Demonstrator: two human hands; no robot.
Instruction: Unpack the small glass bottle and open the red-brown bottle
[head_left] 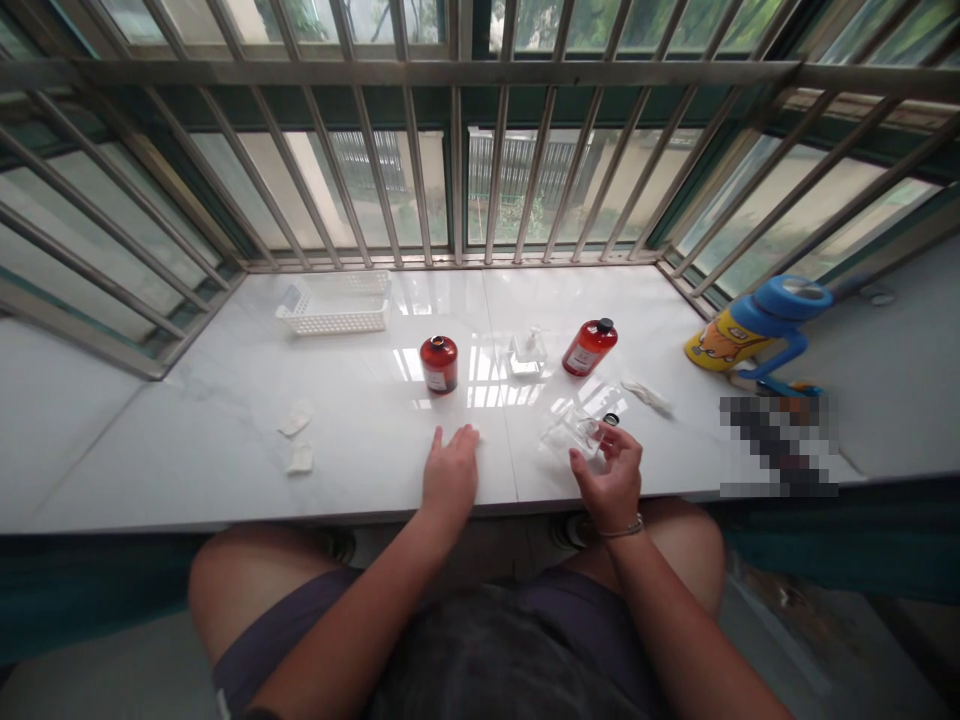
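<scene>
Two bare hands work at the white counter: the right hand (611,478) pinches a clear plastic piece (581,432); the left hand (451,470) rests loosely curled, nearest the open red bottle (439,366) standing beyond it.

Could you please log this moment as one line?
right hand: holding clear item | left hand: on counter | left red bottle: uncapped | right red bottle: capped

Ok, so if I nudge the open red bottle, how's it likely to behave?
The open red bottle would probably slide easily, since the white countertop looks smooth and glossy. Its squat, upright shape suggests it should resist tipping under a light push. With no cap on its neck, though, any contents could spill if it did go over.
</scene>
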